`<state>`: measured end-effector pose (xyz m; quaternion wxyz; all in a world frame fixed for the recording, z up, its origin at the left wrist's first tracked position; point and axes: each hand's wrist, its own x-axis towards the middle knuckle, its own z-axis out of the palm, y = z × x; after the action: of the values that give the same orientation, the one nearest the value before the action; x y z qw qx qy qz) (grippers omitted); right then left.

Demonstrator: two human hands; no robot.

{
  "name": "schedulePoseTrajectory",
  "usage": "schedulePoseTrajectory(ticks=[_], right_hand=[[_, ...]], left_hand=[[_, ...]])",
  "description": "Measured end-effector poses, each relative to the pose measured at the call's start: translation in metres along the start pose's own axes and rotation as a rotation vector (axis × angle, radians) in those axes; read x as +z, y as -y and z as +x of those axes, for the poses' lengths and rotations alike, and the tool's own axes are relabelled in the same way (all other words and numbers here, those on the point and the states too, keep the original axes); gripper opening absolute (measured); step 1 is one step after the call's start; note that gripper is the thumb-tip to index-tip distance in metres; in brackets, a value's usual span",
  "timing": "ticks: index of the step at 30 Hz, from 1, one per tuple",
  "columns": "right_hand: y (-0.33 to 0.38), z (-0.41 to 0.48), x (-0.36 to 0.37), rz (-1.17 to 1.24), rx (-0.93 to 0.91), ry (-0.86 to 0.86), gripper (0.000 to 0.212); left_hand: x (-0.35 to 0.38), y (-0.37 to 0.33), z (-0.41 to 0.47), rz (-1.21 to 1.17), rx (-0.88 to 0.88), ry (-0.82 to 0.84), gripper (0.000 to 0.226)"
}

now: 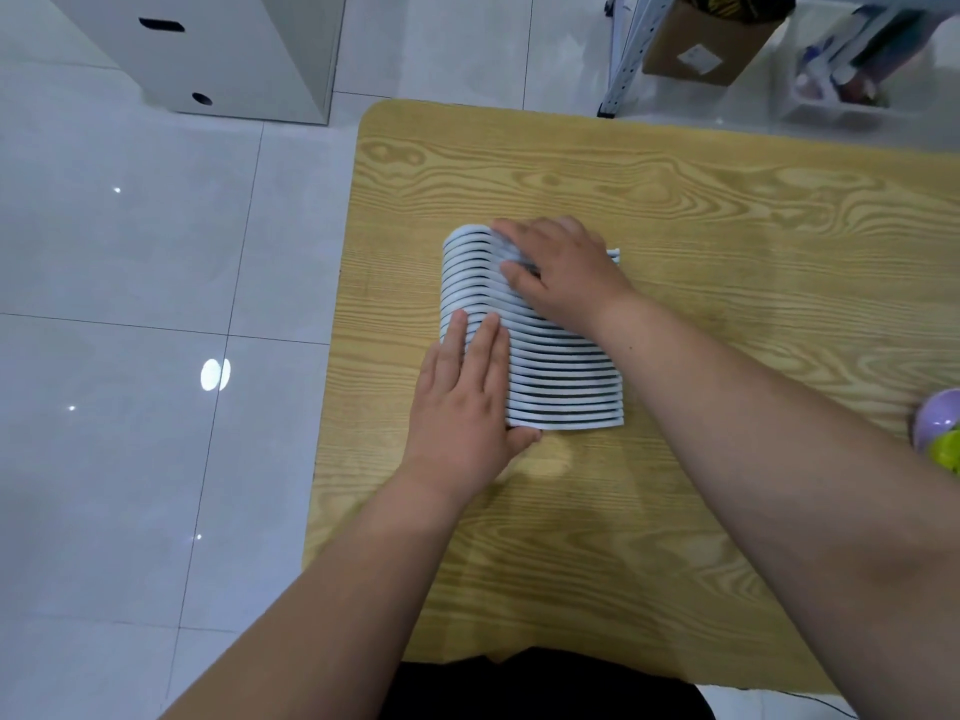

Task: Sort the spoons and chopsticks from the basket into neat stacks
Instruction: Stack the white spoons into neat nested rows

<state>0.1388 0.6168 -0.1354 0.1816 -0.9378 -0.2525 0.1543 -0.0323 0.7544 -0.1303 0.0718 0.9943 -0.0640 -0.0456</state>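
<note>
White spoons [561, 376], nested edge to edge in one tight ribbed row on wooden table [727, 210].
Lying under both hands: left hand [462, 407] flat, fingers straight, on near-left part; right hand [561, 272] flat, fingers loosely spread, pressing far end.

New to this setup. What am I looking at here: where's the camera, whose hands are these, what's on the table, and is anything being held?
There is no robot here: a person works with bare hands. The single picture comes from a wide-angle camera worn on the head, looking forward and down, so both forearms enter from the bottom. On the wooden table lies a row of white spoons, nested one against the next. The left hand lies flat on the near part of the row, thumb at its near end. The right hand rests over the far part. Both press on the row; nothing is lifted. A purple and green object shows at the right edge, too cut off to identify.
</note>
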Motion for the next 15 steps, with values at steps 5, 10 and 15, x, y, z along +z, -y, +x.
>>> schedulePoseTrajectory(ticks=[5, 10, 15], right_hand=[[-0.004, -0.018, 0.010, -0.099, 0.030, -0.133, 0.056], [0.002, -0.026, 0.014, -0.116, 0.033, -0.112, 0.059], [0.013, -0.059, 0.032, -0.122, 0.033, -0.154, 0.058]], left_hand=[[0.000, 0.005, 0.006, -0.055, 0.033, -0.027, 0.117], [0.000, 0.005, -0.001, -0.084, 0.039, -0.009, 0.113], [0.006, -0.001, -0.037, -0.068, 0.055, 0.034, 0.113]])
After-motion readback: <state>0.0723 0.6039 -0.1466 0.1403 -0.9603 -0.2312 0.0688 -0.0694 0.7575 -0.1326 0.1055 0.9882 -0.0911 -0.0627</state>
